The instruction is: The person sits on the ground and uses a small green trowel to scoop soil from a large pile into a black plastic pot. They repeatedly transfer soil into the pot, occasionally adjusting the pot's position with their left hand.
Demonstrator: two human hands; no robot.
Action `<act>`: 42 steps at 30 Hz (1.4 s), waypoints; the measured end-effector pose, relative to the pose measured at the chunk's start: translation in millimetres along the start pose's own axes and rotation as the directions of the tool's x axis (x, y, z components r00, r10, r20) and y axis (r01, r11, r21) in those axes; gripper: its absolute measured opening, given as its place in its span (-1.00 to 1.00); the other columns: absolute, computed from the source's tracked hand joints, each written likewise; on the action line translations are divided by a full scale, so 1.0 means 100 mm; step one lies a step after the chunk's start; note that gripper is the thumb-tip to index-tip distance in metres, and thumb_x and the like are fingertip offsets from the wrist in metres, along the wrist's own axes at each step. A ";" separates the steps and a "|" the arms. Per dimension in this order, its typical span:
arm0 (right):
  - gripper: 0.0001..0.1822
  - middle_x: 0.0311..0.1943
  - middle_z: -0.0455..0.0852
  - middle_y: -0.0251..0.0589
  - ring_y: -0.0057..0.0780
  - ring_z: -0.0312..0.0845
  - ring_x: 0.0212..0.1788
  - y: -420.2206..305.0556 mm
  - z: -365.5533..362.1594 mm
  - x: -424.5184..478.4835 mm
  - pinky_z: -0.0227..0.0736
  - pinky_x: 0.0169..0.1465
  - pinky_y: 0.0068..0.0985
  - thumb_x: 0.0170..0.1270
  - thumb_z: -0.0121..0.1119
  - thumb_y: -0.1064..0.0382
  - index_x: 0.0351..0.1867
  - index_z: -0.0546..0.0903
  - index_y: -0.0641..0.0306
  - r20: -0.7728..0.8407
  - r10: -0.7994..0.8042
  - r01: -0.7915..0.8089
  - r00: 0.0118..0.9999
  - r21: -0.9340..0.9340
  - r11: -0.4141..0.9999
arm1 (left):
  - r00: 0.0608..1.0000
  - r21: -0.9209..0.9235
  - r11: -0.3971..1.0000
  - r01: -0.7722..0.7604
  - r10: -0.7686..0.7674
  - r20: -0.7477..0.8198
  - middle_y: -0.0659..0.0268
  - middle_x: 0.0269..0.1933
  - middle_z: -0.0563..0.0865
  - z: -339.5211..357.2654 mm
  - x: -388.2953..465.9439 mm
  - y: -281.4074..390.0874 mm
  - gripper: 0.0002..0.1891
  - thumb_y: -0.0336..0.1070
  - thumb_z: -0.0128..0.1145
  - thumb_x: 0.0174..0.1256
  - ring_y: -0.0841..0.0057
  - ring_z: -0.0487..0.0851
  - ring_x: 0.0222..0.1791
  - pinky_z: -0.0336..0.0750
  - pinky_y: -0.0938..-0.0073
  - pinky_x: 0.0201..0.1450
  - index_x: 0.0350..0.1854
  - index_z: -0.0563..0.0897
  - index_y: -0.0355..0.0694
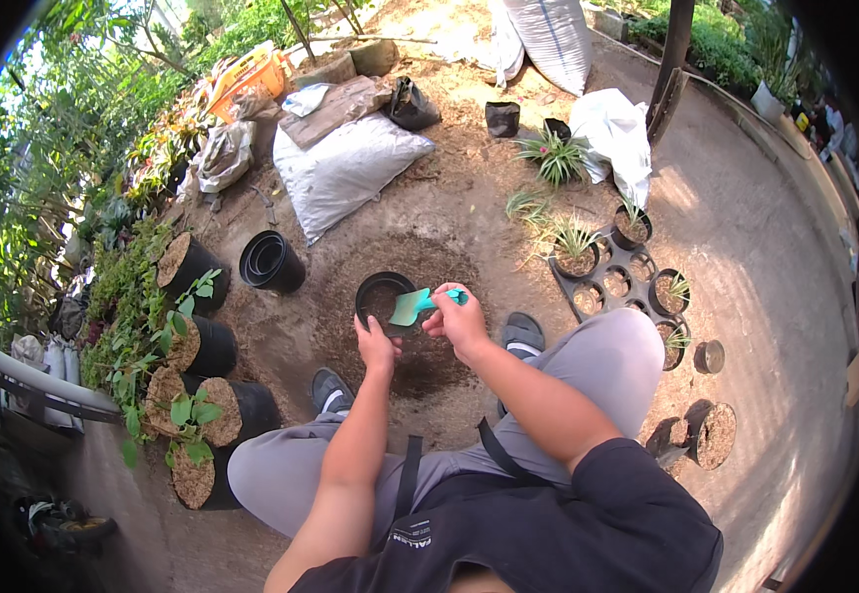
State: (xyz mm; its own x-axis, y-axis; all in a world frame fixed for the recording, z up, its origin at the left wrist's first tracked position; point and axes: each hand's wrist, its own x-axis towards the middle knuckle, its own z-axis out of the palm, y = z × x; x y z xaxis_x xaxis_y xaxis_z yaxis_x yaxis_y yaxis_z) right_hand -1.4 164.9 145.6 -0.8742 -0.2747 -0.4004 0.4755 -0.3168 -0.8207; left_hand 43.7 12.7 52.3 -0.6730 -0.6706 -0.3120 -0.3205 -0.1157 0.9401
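Note:
My left hand [377, 345] grips the near rim of a round black plastic pot [361, 290], which stands tilted on a patch of dark loose soil [429, 370]. Brown soil shows inside the pot. In my right hand [459, 319] is the handle of a turquoise hand trowel [407, 307]; its blade lies over the pot's right side, and some soil seems to cling to it. My fingers hide part of the pot's rim. To the left of the pot, a nested stack of black pots [274, 263] rests on the ground.
Filled black pots [248, 415] with leafy plants lie at left. A white sack [348, 167] bears a board [337, 111] ahead. At right are a black pot tray [614, 278] with spider plants, a small tin [709, 356] and a filled pot [714, 436]. My sandalled feet flank the soil.

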 end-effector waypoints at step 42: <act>-0.84 -0.60 0.53 -0.33 -0.57 0.53 -0.62 -0.06 0.01 -0.15 0.40 -0.59 -0.64 0.22 0.11 0.26 -0.21 0.44 0.14 0.078 -0.068 0.063 0.995 0.061 0.996 | 0.964 0.187 0.963 -0.193 0.222 -0.148 0.04 -0.45 0.67 0.07 -0.15 0.15 -0.48 -0.11 -0.26 0.42 0.30 0.65 -0.67 0.50 0.31 -0.59 0.38 0.01 -0.04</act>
State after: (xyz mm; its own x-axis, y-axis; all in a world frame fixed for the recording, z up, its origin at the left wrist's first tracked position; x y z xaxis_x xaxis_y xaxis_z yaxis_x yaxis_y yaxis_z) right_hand 8.6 170.0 157.2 -0.8941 -0.3223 -0.3110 0.4245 -0.3887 -0.8177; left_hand 44.5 26.6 69.8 -0.6212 -0.7804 -0.0717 -0.3034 0.1551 0.9402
